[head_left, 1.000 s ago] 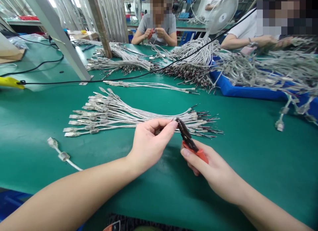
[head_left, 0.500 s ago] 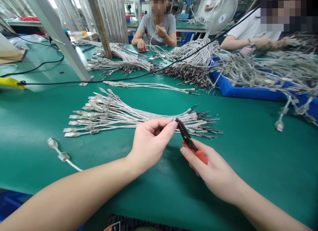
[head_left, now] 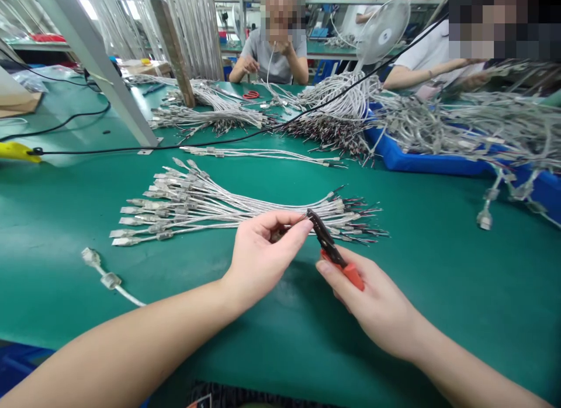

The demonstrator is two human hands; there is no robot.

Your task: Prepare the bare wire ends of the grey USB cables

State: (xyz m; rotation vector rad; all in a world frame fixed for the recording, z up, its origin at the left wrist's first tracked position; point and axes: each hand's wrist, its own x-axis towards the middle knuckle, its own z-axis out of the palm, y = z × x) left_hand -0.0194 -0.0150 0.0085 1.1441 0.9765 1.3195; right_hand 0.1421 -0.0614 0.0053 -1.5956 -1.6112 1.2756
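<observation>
My right hand [head_left: 366, 288] is closed round the red handles of a pair of wire strippers [head_left: 326, 241], whose dark jaws point up and left. The jaw tips meet thin wire ends at the fingertips of my left hand [head_left: 267, 253]. That hand pinches the wires between thumb and forefinger. A white USB cable [head_left: 111, 280] lies to the left, and its middle runs out of sight under my left forearm. Just beyond my hands, a bundle of white USB cables [head_left: 228, 204] is spread out, plugs to the left and stripped-looking wire ends to the right.
A few separate cables [head_left: 258, 155] lie behind the bundle. Farther back are a large cable heap [head_left: 337, 101] and a blue tray [head_left: 421, 161] piled with cables. A black cord [head_left: 210, 144] crosses the table near a metal post [head_left: 109, 75]. Two people work opposite.
My hands keep nearly the same pose at the wire ends, while the view shifts slightly. The person opposite has lifted a hand off the red-handled tool, which now lies on the table.
</observation>
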